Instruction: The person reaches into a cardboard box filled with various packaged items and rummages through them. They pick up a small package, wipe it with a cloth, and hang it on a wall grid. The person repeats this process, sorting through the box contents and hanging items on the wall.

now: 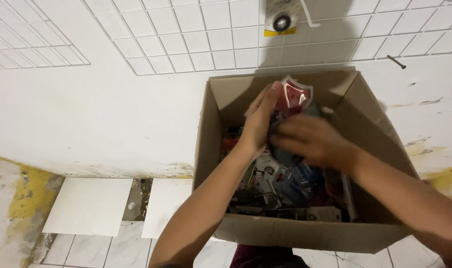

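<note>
Red packet (295,95) between both hands' fingers (265,101).

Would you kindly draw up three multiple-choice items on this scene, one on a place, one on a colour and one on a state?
1. Where are both hands?
A. Inside the open cardboard box
B. Flat on the floor tiles
C. Against the wall tiles

2. What colour shows inside the clear packet at the fingertips of the left hand?
A. Green
B. Red
C. Yellow

3. How do the flaps of the box stand?
A. Taped shut
B. Folded inward
C. Open

Answers:
1. A, since the left hand and the right hand reach over the rim of the cardboard box, above packaged small goods.
2. B, since the clear packet holds something red.
3. C, since the flaps stand up and outward and the contents show.
</note>
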